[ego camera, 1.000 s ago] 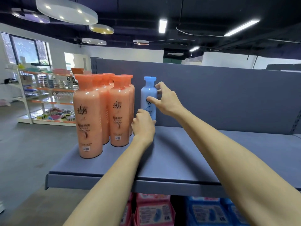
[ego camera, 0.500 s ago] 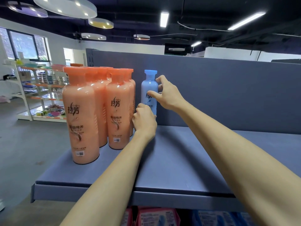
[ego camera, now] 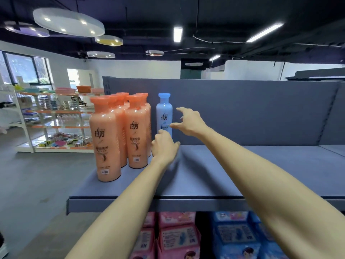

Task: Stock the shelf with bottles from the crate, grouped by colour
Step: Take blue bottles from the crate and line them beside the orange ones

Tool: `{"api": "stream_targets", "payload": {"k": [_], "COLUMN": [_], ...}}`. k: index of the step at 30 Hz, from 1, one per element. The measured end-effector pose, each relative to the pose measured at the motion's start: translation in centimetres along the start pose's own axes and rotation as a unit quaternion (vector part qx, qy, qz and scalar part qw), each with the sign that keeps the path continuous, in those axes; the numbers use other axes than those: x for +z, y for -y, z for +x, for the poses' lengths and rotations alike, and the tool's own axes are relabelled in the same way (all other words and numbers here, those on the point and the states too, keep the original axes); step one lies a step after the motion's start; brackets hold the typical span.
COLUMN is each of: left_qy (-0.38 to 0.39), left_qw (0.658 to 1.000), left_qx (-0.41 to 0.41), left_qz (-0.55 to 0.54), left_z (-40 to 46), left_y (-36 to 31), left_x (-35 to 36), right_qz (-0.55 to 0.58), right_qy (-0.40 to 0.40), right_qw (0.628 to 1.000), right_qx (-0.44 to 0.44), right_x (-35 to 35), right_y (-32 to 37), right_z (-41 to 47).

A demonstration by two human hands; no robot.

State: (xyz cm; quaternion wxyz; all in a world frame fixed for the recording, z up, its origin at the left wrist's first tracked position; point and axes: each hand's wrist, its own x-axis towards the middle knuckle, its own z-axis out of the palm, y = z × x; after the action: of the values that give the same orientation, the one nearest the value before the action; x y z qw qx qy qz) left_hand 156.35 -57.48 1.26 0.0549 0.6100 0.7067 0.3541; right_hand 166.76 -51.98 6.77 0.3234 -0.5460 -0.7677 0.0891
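A blue bottle (ego camera: 164, 113) stands upright on the grey shelf (ego camera: 214, 176), close to the back panel and just right of a cluster of several orange bottles (ego camera: 137, 135). My right hand (ego camera: 188, 121) hovers beside the blue bottle's right side with fingers spread; its thumb tip is at the bottle's edge. My left hand (ego camera: 164, 145) is in front of the bottle's base and hides it. The back of that hand faces me, its fingers curl away from view, and its right side is blurred.
The shelf's right part is bare up to the grey back panel (ego camera: 252, 113). Pink packs (ego camera: 177, 238) and blue packs (ego camera: 237, 238) fill the shelf below. A display rack (ego camera: 56, 120) stands across the floor at the left.
My right hand has opened and drawn a little to the right, off the blue bottle. The left hand stays at the bottle's base. The view has pulled back from the shelf.
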Motion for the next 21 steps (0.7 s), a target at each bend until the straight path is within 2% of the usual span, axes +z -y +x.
{"api": "stream_targets", "payload": {"k": [4,8,12,17,21], "left_qy": [-0.006,-0.015,-0.015,-0.01,0.062], "left_qw": [0.999,0.988,0.979,0.968,0.967], "left_qx": [0.038,0.151,0.203,0.246,0.24], "left_qz": [-0.018,0.042,0.019,-0.047,-0.058], "left_z": [-4.0,-11.1,-15.9,-20.7,-26.3], "left_y": [-1.2,-0.9,-1.6,-2.7,-0.2], "left_x": [-3.4,-5.2,-5.4,-2.6,3.6], "right_qz": [-0.02,-0.026,-0.035,-0.012,0.007], "right_qy": [-0.006,-0.051,-0.041,-0.058,-0.045], "right_qw": [0.999,0.995,0.996,0.997,0.999], "right_qx": [-0.04,-0.083,-0.068,-0.045,0.001], "right_x": [-4.1,-6.1,-6.7,-7.2,-4.8], "right_y": [1.9,1.2,-1.4,-4.7,-10.4], "right_z": [-5.3,-14.1,-20.6,-25.5,-32.4]}}
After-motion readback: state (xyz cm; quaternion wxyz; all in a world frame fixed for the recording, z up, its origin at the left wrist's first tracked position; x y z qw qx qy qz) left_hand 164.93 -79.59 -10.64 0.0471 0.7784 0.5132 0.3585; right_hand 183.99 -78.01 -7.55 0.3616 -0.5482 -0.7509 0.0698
